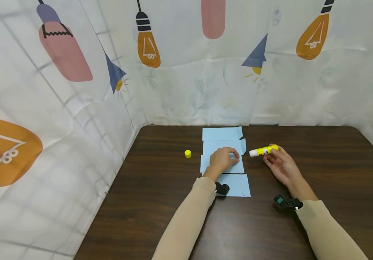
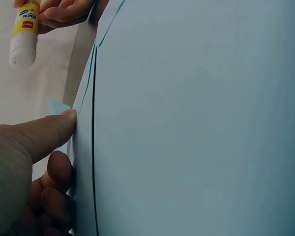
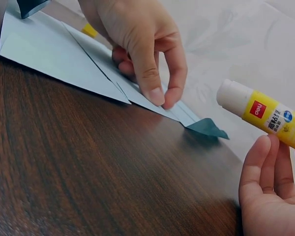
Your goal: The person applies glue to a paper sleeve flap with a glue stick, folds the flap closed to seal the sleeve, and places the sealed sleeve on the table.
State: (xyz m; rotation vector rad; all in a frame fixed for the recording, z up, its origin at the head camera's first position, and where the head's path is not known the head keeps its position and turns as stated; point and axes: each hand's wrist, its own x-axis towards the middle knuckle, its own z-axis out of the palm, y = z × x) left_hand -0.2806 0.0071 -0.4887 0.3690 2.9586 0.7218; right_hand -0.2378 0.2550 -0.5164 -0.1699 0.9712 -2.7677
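Note:
Several light blue paper envelopes lie in a column on the table. My left hand (image 1: 222, 159) is over the third envelope (image 1: 205, 165) from the back, with thumb and forefinger pinching its right edge; the right wrist view shows those fingertips close together there. In my right hand (image 1: 283, 168) is an uncapped yellow glue stick (image 1: 264, 150), held just right of the envelopes with its white end pointing left. The second envelope (image 1: 218, 146) has a flap spread out to the right. Its raised flap (image 3: 206, 128) shows in the right wrist view.
A yellow cap (image 1: 187, 154) stands left of the envelopes on the dark wooden table (image 1: 154, 202). The rearmost envelope (image 1: 222, 133) lies near the back edge, the front one (image 1: 238, 186) closest to me. A patterned white curtain (image 1: 186, 94) hangs behind and at left.

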